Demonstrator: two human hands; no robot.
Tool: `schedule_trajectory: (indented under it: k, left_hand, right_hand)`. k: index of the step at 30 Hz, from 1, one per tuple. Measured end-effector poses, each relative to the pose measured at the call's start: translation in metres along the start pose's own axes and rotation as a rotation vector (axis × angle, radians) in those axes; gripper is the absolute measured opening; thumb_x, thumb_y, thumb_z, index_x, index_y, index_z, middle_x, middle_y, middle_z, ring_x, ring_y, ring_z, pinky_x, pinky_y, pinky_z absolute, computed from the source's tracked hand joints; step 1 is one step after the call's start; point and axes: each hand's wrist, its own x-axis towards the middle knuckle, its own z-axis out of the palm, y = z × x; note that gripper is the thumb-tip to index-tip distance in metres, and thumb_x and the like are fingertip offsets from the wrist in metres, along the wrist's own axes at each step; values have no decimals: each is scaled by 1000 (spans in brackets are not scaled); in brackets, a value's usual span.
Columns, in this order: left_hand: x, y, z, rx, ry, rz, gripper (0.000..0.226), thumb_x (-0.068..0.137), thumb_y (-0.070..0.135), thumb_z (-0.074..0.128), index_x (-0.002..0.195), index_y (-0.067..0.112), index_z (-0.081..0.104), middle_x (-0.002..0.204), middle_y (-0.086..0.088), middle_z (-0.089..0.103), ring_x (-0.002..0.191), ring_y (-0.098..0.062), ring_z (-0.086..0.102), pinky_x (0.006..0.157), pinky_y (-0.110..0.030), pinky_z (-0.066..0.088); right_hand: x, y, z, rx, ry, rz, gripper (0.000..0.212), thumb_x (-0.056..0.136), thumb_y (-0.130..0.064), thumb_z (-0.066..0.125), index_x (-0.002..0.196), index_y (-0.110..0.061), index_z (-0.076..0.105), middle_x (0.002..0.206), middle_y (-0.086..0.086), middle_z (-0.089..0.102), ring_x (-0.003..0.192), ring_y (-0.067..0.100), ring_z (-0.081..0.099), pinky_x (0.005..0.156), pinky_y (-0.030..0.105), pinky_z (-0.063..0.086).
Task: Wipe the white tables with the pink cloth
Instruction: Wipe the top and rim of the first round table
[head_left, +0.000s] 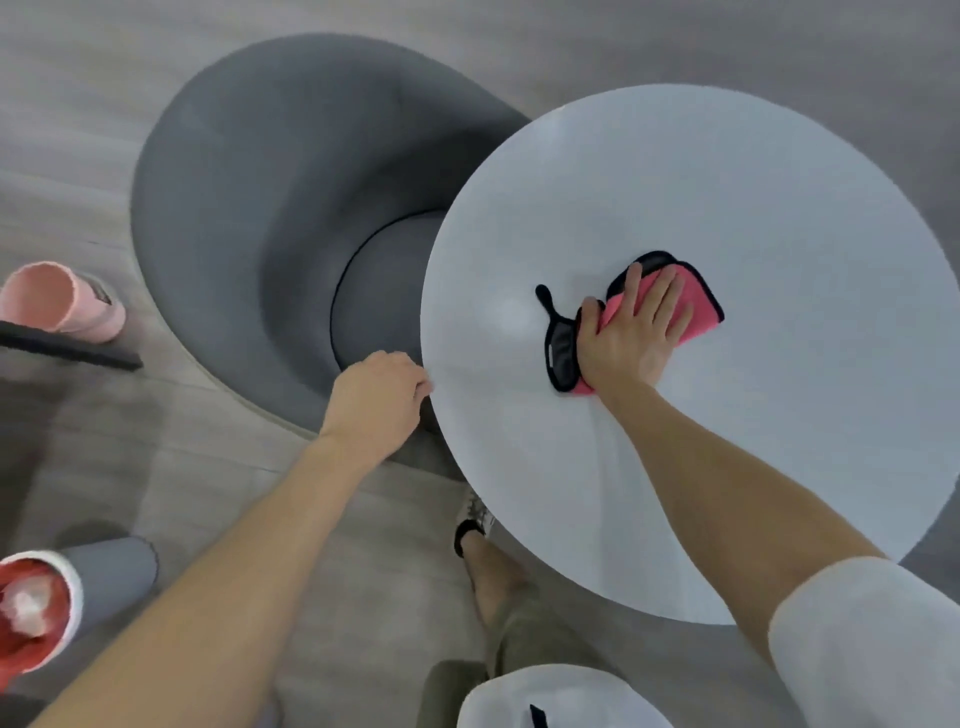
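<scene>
Right hand (631, 332) flat, fingers spread, pressing pink cloth (691, 306) mid white table (727, 182). Left hand (376, 400) curled, touching table rim. Risk: the cloth's loose corner folds under, leaving streaks.

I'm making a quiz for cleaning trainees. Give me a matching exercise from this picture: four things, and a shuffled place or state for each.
1 pink cloth
2 left hand
3 right hand
4 grey chair

A at the rim of the white table, fingers curled
B on the floor beside the table
C spread flat on the cloth
D on the tabletop, under a hand

Pairs: 1-D, 2-A, 3-C, 4-B
</scene>
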Motion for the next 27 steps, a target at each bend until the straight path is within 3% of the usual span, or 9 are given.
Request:
schedule_trajectory:
  k: [2,3,5,7,9,13,16,22,27]
  left_hand:
    - [17,-11,-2,8,37,106,21,106,20,64,125,21,72,139,3,64,123,-28,63,81,-39,56]
    - [27,-15,-5,27,13,161,39,104,22,68,142,19,64,155,-1,55,139,-29,56,93,-43,57]
    - [44,-21,-13,46,-104,217,83,98,34,77,168,17,35,177,-6,27,163,-28,29,120,-47,45]
    - [61,-22,-21,53,-198,250,112,92,44,84,174,18,12,182,-7,5,169,-26,8,133,-47,26]
    - [71,-20,-22,78,-273,277,124,87,51,87,174,19,6,182,-8,-5,169,-26,0,136,-45,17]
    - [74,-18,-24,123,-270,282,125,82,60,87,174,21,12,183,-7,-1,169,-26,2,135,-47,19]
    - [75,-20,-26,195,-258,337,123,85,69,79,174,21,9,182,-8,-1,169,-26,3,134,-46,24]
    - [79,-22,-39,325,-150,491,117,81,86,68,168,21,24,169,-9,26,153,-31,34,119,-43,42]
    - [96,-53,-62,358,-242,657,80,95,59,73,161,28,40,161,-1,41,142,-27,46,110,-44,50]
  right_hand:
    - [21,-35,3,14,14,75,83,107,-62,22,173,-12,17,179,27,4,167,41,2,132,65,6]
    - [28,-50,6,13,20,82,84,107,-61,23,173,-11,18,178,29,6,167,43,3,132,66,6]
    - [31,-80,11,-4,36,32,83,108,-59,25,172,-7,20,177,32,9,166,46,5,131,68,7]
    - [25,-98,14,-8,42,-60,82,109,-58,26,172,-6,21,176,33,11,165,48,7,130,68,8]
    - [6,-94,15,1,39,-167,79,111,-58,27,172,-8,22,177,30,12,166,46,6,131,67,8]
    - [-59,-52,13,50,15,-333,72,113,-57,35,173,-17,25,180,19,10,169,35,3,134,61,9]
    - [-106,-3,9,36,0,-304,67,114,-54,38,173,-25,25,182,13,8,169,30,2,134,58,12]
    - [-174,64,1,18,81,272,67,114,-56,33,174,-29,21,182,13,9,169,30,4,135,58,11]
    - [-137,-36,18,70,154,805,81,109,-59,24,173,-10,17,177,30,5,167,44,1,130,69,6]
